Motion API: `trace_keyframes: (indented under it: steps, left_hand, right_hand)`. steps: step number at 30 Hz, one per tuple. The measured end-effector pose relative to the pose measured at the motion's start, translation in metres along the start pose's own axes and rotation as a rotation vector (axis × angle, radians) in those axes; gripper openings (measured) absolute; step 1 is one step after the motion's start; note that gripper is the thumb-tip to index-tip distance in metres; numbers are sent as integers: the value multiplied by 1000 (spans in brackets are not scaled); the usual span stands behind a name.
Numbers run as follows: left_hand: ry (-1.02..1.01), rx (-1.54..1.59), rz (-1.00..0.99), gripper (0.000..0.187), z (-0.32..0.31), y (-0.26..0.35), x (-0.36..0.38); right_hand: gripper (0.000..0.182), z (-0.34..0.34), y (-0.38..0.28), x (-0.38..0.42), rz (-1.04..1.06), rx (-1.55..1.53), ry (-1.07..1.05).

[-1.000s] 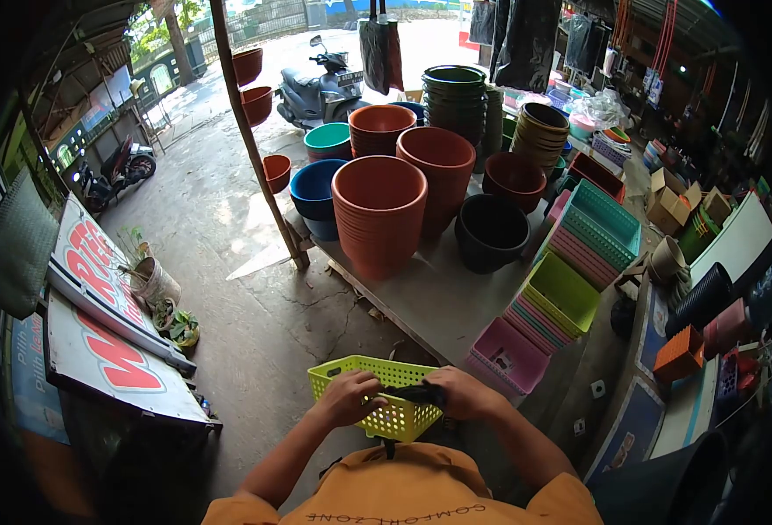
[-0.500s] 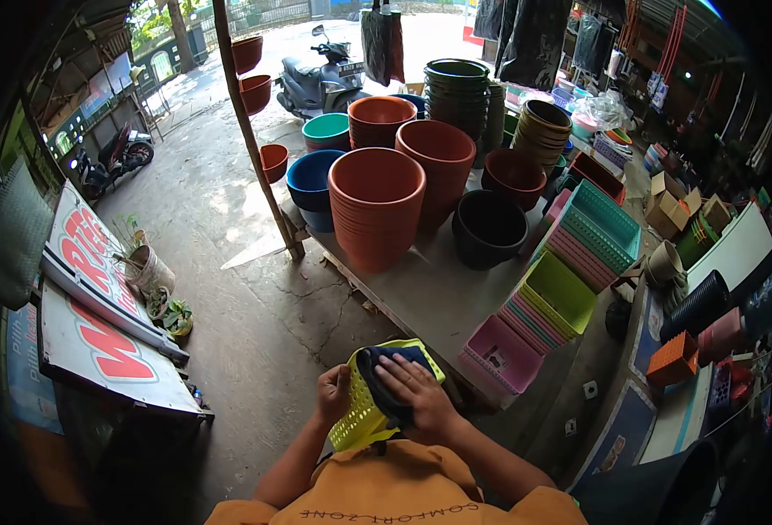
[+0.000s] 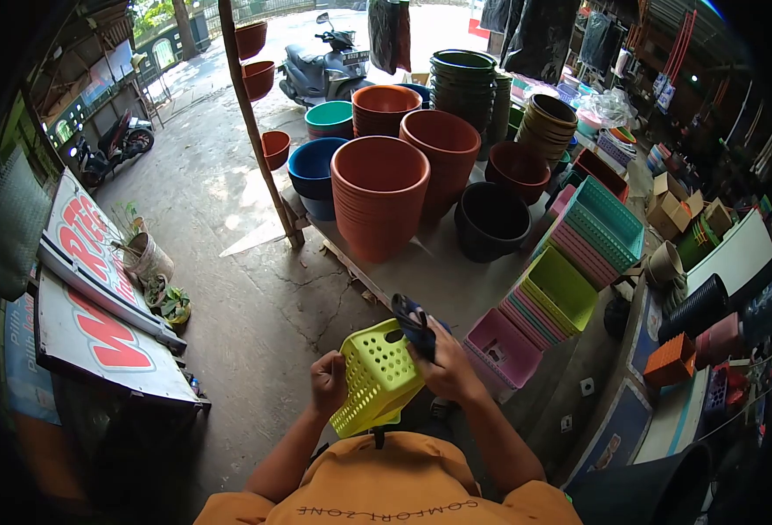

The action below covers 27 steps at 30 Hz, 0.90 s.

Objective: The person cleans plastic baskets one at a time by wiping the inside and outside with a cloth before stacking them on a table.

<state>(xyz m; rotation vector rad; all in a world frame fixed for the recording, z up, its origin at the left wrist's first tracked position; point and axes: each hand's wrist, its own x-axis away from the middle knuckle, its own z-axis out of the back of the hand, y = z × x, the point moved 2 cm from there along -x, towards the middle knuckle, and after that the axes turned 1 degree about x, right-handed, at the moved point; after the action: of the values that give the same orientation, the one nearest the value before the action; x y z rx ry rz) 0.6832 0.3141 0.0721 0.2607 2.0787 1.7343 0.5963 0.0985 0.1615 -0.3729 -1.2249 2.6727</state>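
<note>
A yellow-green plastic basket, pierced with round holes, is tilted in front of my chest. My left hand is closed on its left edge, fingers curled over the rim. At the basket's right side my right hand grips a dark blue cloth, bunched up and rising above the fingers. The cloth overlaps the basket's upper right corner in this view.
A table ahead carries stacked terracotta pots, a black pot and a blue pot. Pink baskets and lime baskets line its right side. Sign boards lean at left; a wooden post stands nearby.
My right hand has lifted the cloth off the basket and moved it right, now bunched in the fingers. The basket has turned, showing its holed end. My left hand still holds its edge.
</note>
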Motion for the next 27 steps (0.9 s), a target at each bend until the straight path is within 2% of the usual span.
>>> trace_keyframes:
  steps: [2, 3, 4, 6, 7, 9, 12, 14, 15, 16, 17, 18, 20, 22, 25, 27]
  left_hand:
    - [28, -15, -7, 45, -8, 7, -9]
    - [5, -115, 20, 45, -13, 11, -13]
    - [-16, -215, 48, 46, -17, 14, -16]
    - [-38, -223, 53, 45, -22, 13, -25]
    - [-45, -141, 57, 42, -26, 15, -29]
    - [-57, -58, 60, 38, -31, 22, -37]
    - [-176, 13, 106, 39, -33, 33, -44]
    - [-205, 219, 131, 41, -31, 28, -49]
    - [-202, 219, 131, 41, -33, 26, -48]
    - [-157, 381, 214, 42, -41, 35, -50]
    - [-111, 543, 294, 46, -46, 42, -52]
    - [-109, 543, 289, 46, -43, 48, -57]
    - [-237, 765, 486, 46, -36, 52, -60]
    - [-195, 768, 461, 46, -34, 52, -66]
    - [-84, 814, 429, 46, -26, 42, -70]
    - [-10, 852, 426, 46, -20, 30, -71]
  right_hand:
    - [54, 0, -14, -5, 148, 51, -34]
    - [55, 1, -23, -8, 141, -161, -129]
    - [58, -8, -24, -11, 218, -203, -127]
    - [58, 1, -54, -11, 208, 150, -65]
    - [58, 3, -59, -14, 205, 153, -61]
    - [67, 5, -66, -17, 245, 553, -7]
    - [76, -9, -50, -18, 325, 666, 81]
    - [80, -19, -43, -14, 325, 640, 44]
    - [80, -27, -43, -10, 317, 650, -18]
    - [79, -35, -42, -5, 309, 659, -81]
    - [80, -44, -39, -1, 335, 580, -55]
    - [80, -49, -37, 5, 341, 581, -54]
    - [80, -61, -36, 19, 358, 576, -106]
    - [81, -72, -29, 34, 385, 494, -60]
    - [83, -84, -12, 53, 380, 581, -96]
    - [85, -94, 3, 67, 441, 653, 18]
